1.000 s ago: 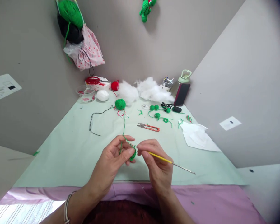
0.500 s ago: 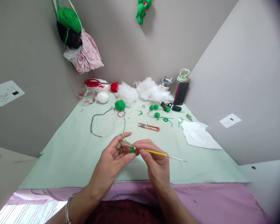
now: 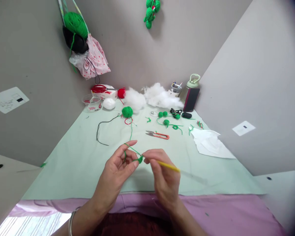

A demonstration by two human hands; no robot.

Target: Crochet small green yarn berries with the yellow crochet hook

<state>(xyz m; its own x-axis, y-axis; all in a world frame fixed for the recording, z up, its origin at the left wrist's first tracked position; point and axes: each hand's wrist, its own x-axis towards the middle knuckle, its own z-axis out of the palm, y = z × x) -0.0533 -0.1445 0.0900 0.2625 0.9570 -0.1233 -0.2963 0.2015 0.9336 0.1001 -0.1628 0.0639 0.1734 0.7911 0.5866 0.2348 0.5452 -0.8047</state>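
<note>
Between thumb and fingers, my left hand (image 3: pixel 119 167) pinches a small green crochet piece (image 3: pixel 140 159). Green yarn runs over its raised index finger and back to a green yarn ball (image 3: pixel 127 112) on the table. My right hand (image 3: pixel 166 177) grips a yellow-handled crochet hook (image 3: pixel 168 166) like a pen. The hook's tip meets the top of the green piece, where the yarn comes in; its rear metal end is blurred. Orange thread snips (image 3: pixel 157 134) lie beyond my hands.
White stuffing (image 3: pixel 159 95) is heaped along the back wall. Small green crochet balls (image 3: pixel 166 122), a black cord (image 3: pixel 97 131) and white paper (image 3: pixel 212 142) lie on the pale green cloth (image 3: pixel 71 164). A bottle (image 3: pixel 193 82) with a phone (image 3: pixel 191 100) against it stands back right.
My right hand has tilted the hook and drawn its tip back from over my left fingers to the edge of the green piece. The whole view has shifted slightly.
</note>
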